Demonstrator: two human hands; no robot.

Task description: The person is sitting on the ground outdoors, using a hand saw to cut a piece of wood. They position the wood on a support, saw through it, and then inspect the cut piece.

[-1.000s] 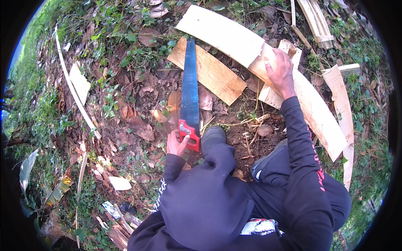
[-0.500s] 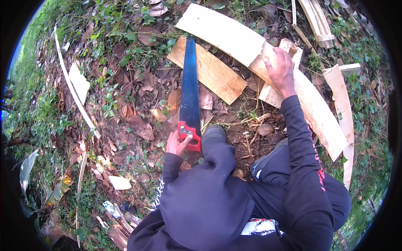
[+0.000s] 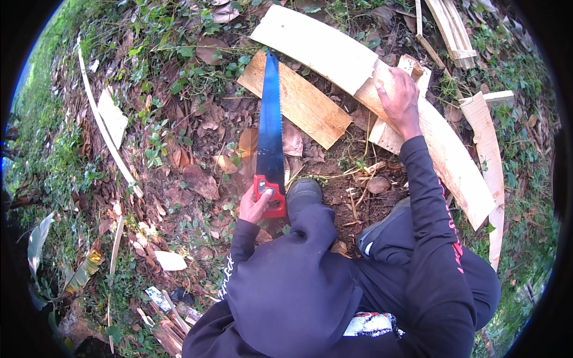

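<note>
My left hand [image 3: 255, 204] is closed round the red handle of a handsaw [image 3: 271, 134], beside my shoe. The long dark blue blade points away from me, its toothed edge on the right. Its tip lies over a short wooden board [image 3: 310, 104] on the ground. My right hand [image 3: 401, 104] lies across a long pale plank [image 3: 450, 146], thumb apart on its face and fingers bent at the far edge. Next to that hand, a whiter length of wood [image 3: 316, 45] meets the plank at a jagged line; whether they are joined, I cannot tell.
Beneath the plank are wood offcuts [image 3: 387, 136]. A narrow strip of wood [image 3: 486, 161] lies at the right, and bundled slats [image 3: 449, 27] at the far right. On the left are a long thin strip [image 3: 98, 116] and a pale scrap [image 3: 111, 118]. Leaves and weeds cover the soil.
The saw has turned slightly in my left hand, its blade shifting a little left and showing more of its toothed edge. My right hand and the plank look unmoved.
</note>
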